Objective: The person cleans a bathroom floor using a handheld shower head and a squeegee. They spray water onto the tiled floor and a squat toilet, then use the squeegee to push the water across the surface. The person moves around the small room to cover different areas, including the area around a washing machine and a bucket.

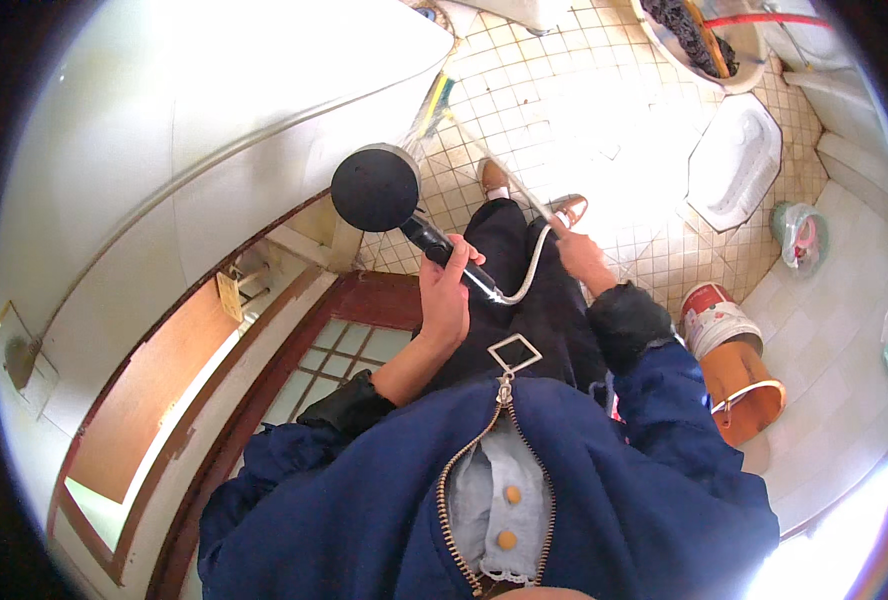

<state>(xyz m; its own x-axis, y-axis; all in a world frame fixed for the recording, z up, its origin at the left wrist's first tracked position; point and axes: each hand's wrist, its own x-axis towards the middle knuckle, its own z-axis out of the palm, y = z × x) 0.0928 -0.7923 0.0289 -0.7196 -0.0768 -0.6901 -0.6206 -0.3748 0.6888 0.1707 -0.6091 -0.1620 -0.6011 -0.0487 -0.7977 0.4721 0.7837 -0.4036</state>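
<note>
My left hand (444,300) is wrapped around the black handle of a handheld shower head (375,187). Its round black back faces up, and water sprays from its far side towards the wall and floor. A pale braided hose (532,268) curves from the handle's end up to my right hand (585,259), where I cannot tell whether they touch. That hand grips a thin pole (500,165) that slants forward and left. At the pole's far end a green and yellow brush head (436,101) rests by the base of the white wall panel (339,142).
A white squat toilet (736,161) is set in the tiled floor (481,64) at the right. Beyond it, a tub (751,52) holds a dark mop (684,34). A lined bin (800,236), a white-and-red bucket (721,322) and an orange bucket (744,390) stand along the right wall.
</note>
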